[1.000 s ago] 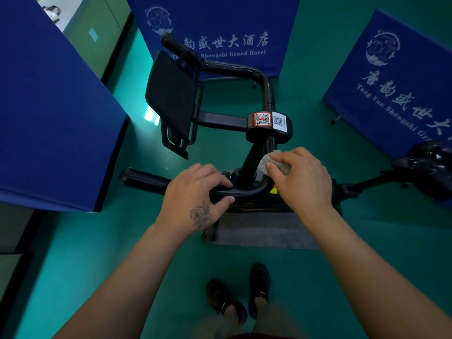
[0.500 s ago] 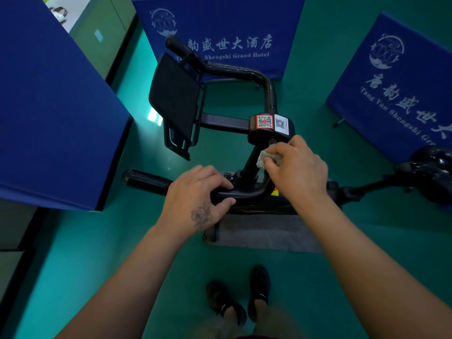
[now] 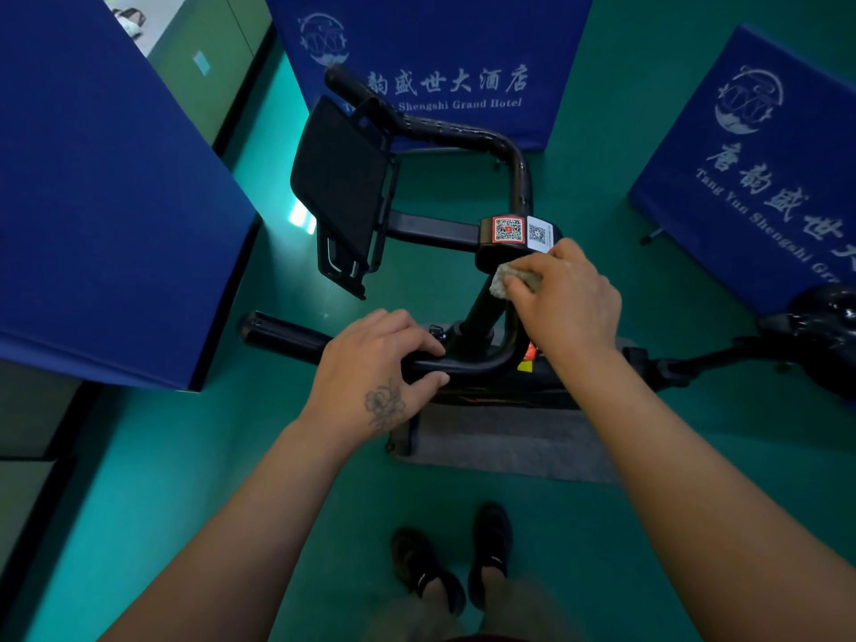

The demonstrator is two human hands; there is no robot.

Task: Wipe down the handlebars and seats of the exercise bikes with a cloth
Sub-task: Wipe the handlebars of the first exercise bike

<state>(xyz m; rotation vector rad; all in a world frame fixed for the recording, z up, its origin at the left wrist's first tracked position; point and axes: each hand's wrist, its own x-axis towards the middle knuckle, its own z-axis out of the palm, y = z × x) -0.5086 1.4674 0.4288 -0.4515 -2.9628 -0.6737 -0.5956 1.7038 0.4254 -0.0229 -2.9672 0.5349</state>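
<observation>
A black exercise bike stands in front of me on the green floor. Its handlebar (image 3: 278,333) loops from a near grip at the left round to a far grip at the top. My left hand (image 3: 375,359) grips the near bar beside the stem. My right hand (image 3: 563,298) holds a small grey cloth (image 3: 502,280) against the upper stem, just under the black block with two QR stickers (image 3: 521,230). The black seat (image 3: 824,335) shows at the right edge. A black tablet holder (image 3: 340,187) is mounted ahead of the bars.
Blue hotel banners stand at the left (image 3: 106,201), the back (image 3: 417,53) and the right (image 3: 759,164), close around the bike. A grey mat (image 3: 505,444) lies under the bike frame. My feet in black shoes (image 3: 456,563) stand just behind the mat.
My right hand has slid the cloth up the stem, from near the lower bar bend to just under the QR sticker block. My left hand has kept its grip on the near bar.
</observation>
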